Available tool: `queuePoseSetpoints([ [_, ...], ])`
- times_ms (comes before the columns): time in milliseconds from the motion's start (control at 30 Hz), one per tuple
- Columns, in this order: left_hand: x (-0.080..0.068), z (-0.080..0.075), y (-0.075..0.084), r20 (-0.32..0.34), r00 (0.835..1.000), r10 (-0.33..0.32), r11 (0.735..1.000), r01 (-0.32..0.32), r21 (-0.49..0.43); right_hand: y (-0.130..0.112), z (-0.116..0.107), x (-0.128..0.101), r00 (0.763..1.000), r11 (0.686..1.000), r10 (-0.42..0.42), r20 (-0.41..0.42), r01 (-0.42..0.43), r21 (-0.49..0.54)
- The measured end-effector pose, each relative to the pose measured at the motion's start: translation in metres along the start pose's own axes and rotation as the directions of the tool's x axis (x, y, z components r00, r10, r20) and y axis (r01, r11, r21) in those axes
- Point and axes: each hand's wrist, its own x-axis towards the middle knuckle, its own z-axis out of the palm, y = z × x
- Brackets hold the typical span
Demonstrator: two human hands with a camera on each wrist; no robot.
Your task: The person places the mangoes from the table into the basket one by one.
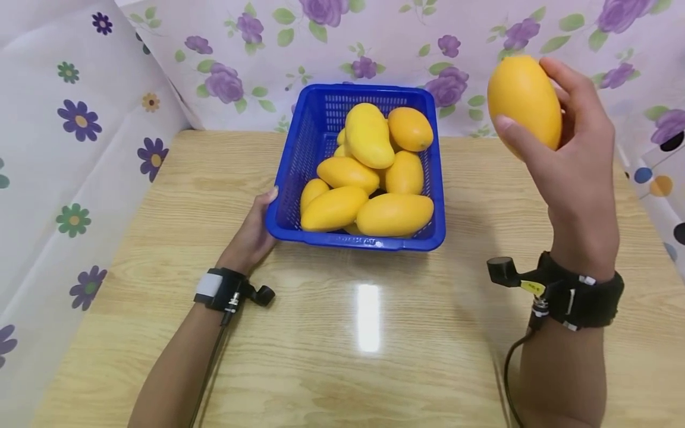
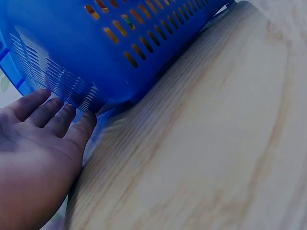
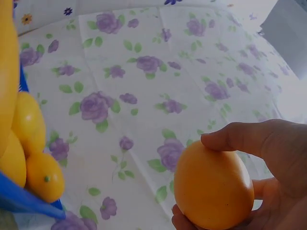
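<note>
Holding a mango (image 1: 524, 104) up in the air off the right side of the table (image 1: 160, 249), well above the wood – right hand (image 1: 572, 160) raised, thumb curled across the near face of the fruit, fingers wrapped round the far side. Seen from the right wrist, same mango (image 3: 213, 187) cupped in the palm with one finger (image 3: 240, 136) lying over its top, flowered cloth (image 3: 144, 96) behind. Resting against the near left corner of the blue basket (image 1: 289, 178) – left hand (image 1: 254, 235), flat on the table, fingers straight and close together. From the left wrist, fingertips (image 2: 53, 112) touching the slotted wall of the basket (image 2: 120, 43) low down, just where it meets the wood. Sitting at the middle of the back edge of the table, basket heaped with yellow mangoes (image 1: 369, 178), piled above the rim.
</note>
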Motion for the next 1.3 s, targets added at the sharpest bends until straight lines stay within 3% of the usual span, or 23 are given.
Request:
queuePoseSetpoints([
  [200, 0.0, 0.001, 0.0, 0.004, 1.0, 0.008, 1.0, -0.008, -0.002, 0.001, 0.008, 0.008, 0.999, 0.998, -0.019, 0.031, 0.017, 0.054],
  [433, 0.002, 0.001, -0.006, 0.002, 1.0, 0.002, 1.0, -0.002, -0.017, 0.005, 0.0, 0.008, 0.999, 1.0, 0.026, 0.033, -0.026, -0.016],
  [600, 0.0, -0.001, -0.009, 0.003, 1.0, -0.005, 1.0, 0.005, -0.007, 0.006, -0.002, 0.008, 0.999, 0.999, 0.012, 0.033, -0.01, -0.049],
  [1000, -0.001, -0.002, 0.001, 0.022, 1.0, 0.014, 1.0, -0.014, 0.012, 0.007, 0.017, 0.013, 0.992, 0.993, -0.031, 0.125, 0.045, -0.11],
  [1300, 0.0, 0.001, 0.0, 0.023, 1.0, 0.012, 1.0, -0.013, 0.011, 0.007, 0.02, 0.01, 0.99, 0.99, 0.008, 0.143, 0.013, -0.142],
])
